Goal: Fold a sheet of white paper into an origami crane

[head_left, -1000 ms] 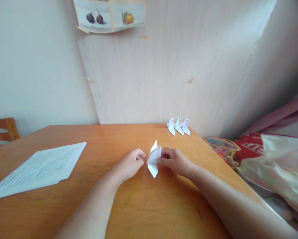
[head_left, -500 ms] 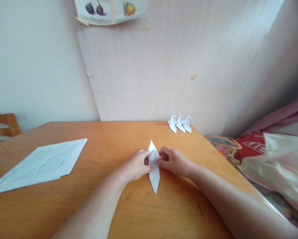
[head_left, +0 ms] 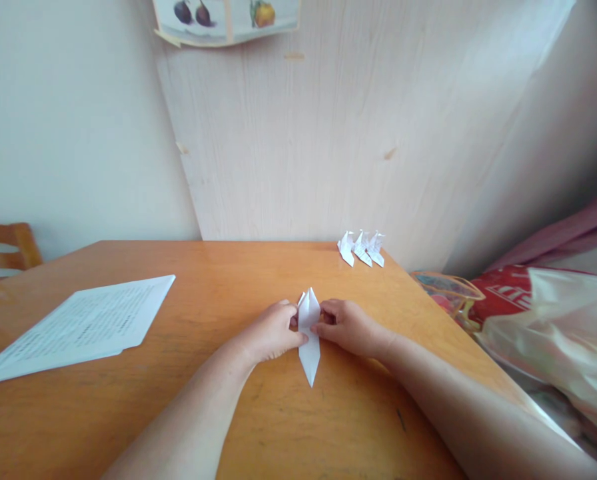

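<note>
A folded piece of white paper, long and narrow with a point at the bottom, is held between my two hands over the wooden table. My left hand pinches its left edge, with the thumb lying across the front. On the opposite edge my right hand has thumb and fingers closed on the paper. The upper end shows two tips, one a little behind and left of the other. Part of the fingers behind the paper is hidden.
Three folded paper cranes stand in a row at the table's far right corner. Printed sheets lie in a stack on the left. Beyond the right edge are plastic bags. A wooden chair stands at far left.
The paper's upper end has changed from a single tall tip to two shorter tips side by side. My right hand has shifted slightly; the left keeps its grip.
</note>
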`<state>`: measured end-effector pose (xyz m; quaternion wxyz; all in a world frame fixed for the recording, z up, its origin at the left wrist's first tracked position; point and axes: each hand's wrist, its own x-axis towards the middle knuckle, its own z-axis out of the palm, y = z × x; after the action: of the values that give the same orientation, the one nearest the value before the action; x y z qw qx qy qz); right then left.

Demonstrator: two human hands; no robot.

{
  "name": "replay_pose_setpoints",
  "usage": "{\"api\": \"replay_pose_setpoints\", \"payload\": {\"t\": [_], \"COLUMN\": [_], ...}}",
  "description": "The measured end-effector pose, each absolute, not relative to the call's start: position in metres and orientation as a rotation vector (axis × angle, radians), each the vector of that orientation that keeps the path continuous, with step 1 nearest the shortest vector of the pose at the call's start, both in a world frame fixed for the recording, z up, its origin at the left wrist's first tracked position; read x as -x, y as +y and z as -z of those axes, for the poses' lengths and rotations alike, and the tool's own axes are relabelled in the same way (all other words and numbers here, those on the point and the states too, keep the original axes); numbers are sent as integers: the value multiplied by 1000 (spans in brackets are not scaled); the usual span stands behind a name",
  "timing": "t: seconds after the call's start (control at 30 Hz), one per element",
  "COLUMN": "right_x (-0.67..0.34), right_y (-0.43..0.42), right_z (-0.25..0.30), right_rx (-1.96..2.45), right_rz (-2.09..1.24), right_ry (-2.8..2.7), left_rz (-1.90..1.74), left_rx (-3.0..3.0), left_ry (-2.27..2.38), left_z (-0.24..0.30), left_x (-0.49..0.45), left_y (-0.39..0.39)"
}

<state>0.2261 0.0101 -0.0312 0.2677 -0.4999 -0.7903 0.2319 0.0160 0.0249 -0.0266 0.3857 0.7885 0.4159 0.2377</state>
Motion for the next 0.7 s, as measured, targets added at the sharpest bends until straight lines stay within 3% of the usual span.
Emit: {"api": "replay_pose_setpoints", "payload": {"t": [0.7], "right_x": [-228], "right_y": [10], "right_z": [25], "right_rx": [1209], "right_rz": [-637], "right_ry": [-2046], "left_rz": [-797], "left_rx": [-1800], "left_ry": [1046], "left_z": [17], "left_x": [-19], "left_y": [21]}}
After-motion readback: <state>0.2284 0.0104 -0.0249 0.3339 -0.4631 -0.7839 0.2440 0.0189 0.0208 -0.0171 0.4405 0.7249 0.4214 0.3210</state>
